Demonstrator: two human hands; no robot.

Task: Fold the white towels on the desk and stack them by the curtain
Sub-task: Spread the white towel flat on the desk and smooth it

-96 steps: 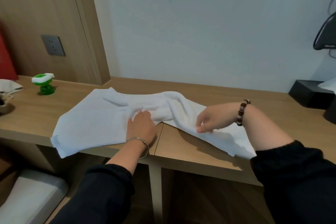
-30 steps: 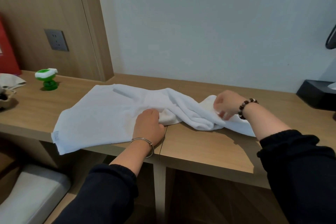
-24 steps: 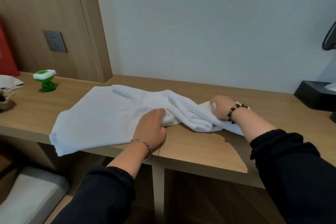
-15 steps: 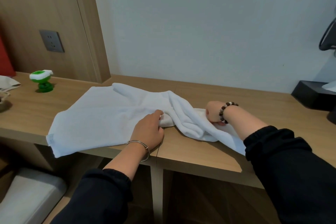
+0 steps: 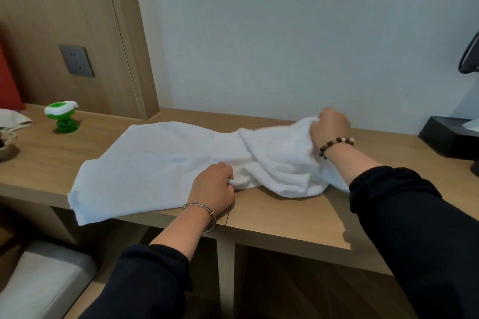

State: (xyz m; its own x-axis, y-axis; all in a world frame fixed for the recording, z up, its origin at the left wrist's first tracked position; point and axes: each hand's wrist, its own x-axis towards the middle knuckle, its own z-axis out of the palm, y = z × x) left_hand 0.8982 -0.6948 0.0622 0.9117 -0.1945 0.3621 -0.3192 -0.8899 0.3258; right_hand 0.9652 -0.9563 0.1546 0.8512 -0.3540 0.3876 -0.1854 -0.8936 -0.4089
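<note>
A white towel (image 5: 155, 163) lies across the wooden desk (image 5: 285, 217), flat on its left half and bunched on its right. Its near-left corner hangs over the desk's front edge. My left hand (image 5: 213, 189), with a metal bangle on the wrist, pinches the towel's front edge near the middle. My right hand (image 5: 329, 127), with a bead bracelet, is closed on the towel's far right part and holds it raised above the desk near the wall. No curtain is in view.
A green and white gadget (image 5: 62, 116) stands at the desk's back left, near a wall socket (image 5: 76, 59). A black box (image 5: 451, 137) sits at the right edge. A grey cushioned seat (image 5: 39, 280) is below left. A small dish (image 5: 5, 147) sits at far left.
My right hand has moved from the towel's bunched middle to the right and toward the wall, lifting and spreading that end. My left hand has stayed on the front edge.
</note>
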